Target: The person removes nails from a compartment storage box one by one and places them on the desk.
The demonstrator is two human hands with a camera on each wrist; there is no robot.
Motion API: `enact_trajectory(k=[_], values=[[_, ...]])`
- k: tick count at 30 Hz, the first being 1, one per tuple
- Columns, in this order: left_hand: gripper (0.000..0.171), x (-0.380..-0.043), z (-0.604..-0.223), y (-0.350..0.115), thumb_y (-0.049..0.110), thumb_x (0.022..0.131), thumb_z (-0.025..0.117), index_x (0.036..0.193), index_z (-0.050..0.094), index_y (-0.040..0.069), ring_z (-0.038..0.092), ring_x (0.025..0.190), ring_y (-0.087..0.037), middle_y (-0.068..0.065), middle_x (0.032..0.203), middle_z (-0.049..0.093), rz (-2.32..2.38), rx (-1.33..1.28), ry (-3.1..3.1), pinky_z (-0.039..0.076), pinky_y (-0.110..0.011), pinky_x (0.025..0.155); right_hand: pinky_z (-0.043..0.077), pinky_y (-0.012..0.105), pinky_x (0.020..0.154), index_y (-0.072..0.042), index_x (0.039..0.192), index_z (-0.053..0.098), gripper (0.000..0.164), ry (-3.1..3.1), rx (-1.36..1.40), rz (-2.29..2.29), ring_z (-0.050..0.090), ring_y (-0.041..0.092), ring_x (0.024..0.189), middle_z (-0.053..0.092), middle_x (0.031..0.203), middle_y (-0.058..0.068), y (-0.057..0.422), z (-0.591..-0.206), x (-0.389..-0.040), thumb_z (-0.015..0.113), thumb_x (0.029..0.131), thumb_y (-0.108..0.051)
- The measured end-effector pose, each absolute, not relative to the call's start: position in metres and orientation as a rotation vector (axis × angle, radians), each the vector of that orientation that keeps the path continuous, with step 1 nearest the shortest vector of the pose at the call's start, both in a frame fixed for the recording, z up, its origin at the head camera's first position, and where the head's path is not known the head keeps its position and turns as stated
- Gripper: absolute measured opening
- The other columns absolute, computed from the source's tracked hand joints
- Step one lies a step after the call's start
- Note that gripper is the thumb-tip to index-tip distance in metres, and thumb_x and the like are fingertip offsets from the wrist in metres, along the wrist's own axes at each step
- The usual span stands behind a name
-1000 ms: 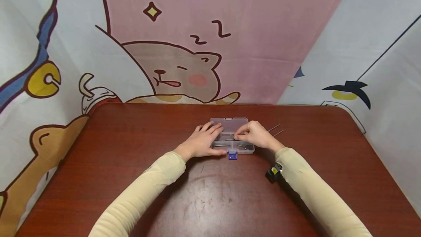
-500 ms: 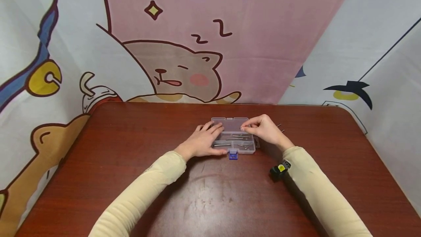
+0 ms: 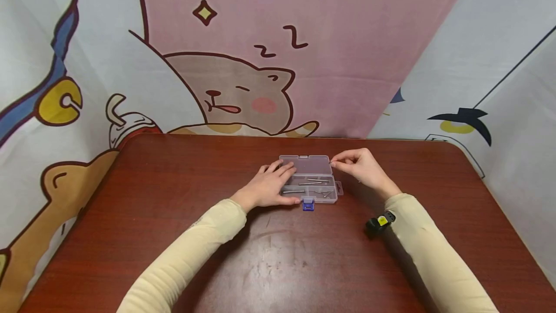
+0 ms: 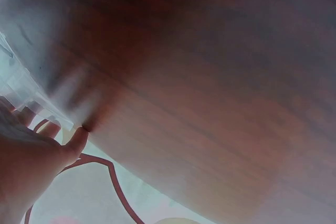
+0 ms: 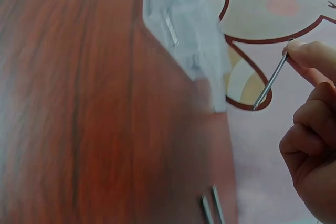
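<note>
The thin metal rod (image 5: 271,84) is near the right edge of the clear box's open lid (image 3: 310,164), pinched in your right hand's (image 3: 362,168) fingertips, its other fingers curled. More metal pieces (image 3: 309,183) lie in the compartments of the clear box (image 3: 323,201). Your left hand (image 3: 266,188), fingers spread, rests across its left end.

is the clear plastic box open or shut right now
The box is open: its lid is folded back on the far side, and metal pins lie uncovered inside.
</note>
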State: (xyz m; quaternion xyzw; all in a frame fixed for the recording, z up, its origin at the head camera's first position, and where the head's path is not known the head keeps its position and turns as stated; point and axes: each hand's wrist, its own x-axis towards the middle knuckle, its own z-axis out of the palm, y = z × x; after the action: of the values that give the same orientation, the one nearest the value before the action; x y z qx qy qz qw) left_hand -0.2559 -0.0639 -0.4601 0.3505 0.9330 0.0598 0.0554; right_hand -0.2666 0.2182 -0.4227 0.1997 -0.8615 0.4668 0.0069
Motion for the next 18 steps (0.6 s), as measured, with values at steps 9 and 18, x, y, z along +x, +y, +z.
enact_trajectory(k=[9,18], values=[[0.093,-0.256,-0.460,-0.064,0.075,0.084,0.048,0.152,0.031,0.014,0.018,0.143,-0.029,-0.002,0.158,0.024,0.183,1.064,2.824,0.023,-0.048,0.108,0.033,0.022,0.044,0.002,0.092,0.074,0.013,-2.718,0.592,1.408,0.035,0.005,0.050,0.038,0.055,-0.004,0.251,-0.442,-0.273,0.073,0.086,-0.010],[0.092,-0.255,-0.459,-0.065,0.073,0.084,0.049,0.152,0.032,0.013,0.018,0.143,-0.029,-0.003,0.157,0.025,0.188,1.067,2.826,0.023,-0.048,0.108,0.032,0.023,0.045,-0.002,0.091,0.073,0.007,-2.760,0.616,1.239,0.033,0.006,0.050,0.038,0.055,-0.004,0.270,-0.448,-0.277,0.072,0.087,-0.007]])
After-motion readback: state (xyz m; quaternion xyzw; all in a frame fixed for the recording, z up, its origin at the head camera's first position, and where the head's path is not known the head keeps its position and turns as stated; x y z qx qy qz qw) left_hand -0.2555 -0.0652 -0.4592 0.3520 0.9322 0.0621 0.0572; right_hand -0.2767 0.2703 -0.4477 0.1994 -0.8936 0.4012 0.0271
